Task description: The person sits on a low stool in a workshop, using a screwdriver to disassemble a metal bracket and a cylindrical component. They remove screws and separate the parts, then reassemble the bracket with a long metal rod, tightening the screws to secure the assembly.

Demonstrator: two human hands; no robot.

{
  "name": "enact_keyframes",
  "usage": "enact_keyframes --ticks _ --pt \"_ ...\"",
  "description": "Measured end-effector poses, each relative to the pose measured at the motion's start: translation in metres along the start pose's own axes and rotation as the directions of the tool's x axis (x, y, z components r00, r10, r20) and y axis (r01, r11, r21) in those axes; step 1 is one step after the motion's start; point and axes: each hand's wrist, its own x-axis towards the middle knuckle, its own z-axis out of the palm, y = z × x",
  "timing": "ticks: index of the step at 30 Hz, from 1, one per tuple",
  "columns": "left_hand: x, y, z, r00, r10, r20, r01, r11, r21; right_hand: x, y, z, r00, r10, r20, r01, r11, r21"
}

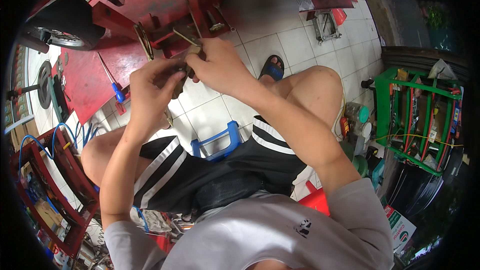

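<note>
Both my hands meet in front of me over a small, dull brownish metal part [178,89], mostly hidden by my fingers. My left hand [151,82] is closed around its left side, the thumb lying across it. Curled in against the same part from the right is my right hand [212,64]. A thin, brass-coloured metal piece [187,37] sticks out past the right hand's knuckles; whether it belongs to the held part I cannot tell. Just beyond the left hand, a long, narrow metal piece [143,42] slants up against the red stand.
A screwdriver [116,90] with a blue handle lies on the red platform [80,95] at the left, below a motorcycle wheel [70,27]. Between my legs stands a low blue stool [217,142]. A green rack [419,120] of tools is at the right, a red rack [52,190] at the left.
</note>
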Motion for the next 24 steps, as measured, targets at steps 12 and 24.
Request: enact_keyframes --ticks 12,24 --pt "-0.002 0.001 0.004 0.998 0.05 -0.04 -0.043 0.986 0.162 -0.01 -0.016 -0.007 0.996 -0.06 -0.06 0.055 0.996 -0.072" --pt "0.0 -0.005 0.012 0.999 -0.034 0.011 0.035 0.996 -0.078 -0.014 -0.018 -0.018 0.998 -0.019 -0.061 0.016 0.999 -0.049"
